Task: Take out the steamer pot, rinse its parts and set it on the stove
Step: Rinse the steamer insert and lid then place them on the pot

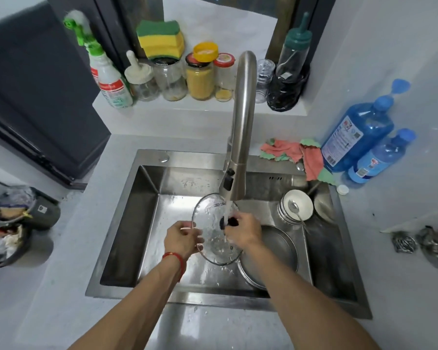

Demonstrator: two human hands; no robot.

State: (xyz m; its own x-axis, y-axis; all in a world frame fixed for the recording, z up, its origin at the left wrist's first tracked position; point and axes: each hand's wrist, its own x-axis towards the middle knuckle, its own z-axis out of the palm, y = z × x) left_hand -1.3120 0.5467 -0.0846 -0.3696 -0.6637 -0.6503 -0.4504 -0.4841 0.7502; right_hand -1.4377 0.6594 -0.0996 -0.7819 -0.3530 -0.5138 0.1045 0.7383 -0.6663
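Note:
A round glass lid (pixel 214 239) with a metal rim and a dark knob is held tilted over the steel sink (pixel 127 223), under running water from the tall faucet (pixel 240 127). My left hand (pixel 181 239) grips the lid's left rim. My right hand (pixel 243 232) is closed around the dark knob at the lid's centre. A round metal steamer part (pixel 276 251) lies in the sink just right of the lid, partly hidden by my right forearm.
White bowls with a spoon (pixel 295 207) sit at the sink's back right. Jars, a spray bottle (pixel 106 77) and sponges (pixel 159 39) line the ledge behind. Blue bottles (pixel 357 135) and a cloth (pixel 296 154) lie right. A steel scourer (pixel 403 243) rests on the right counter.

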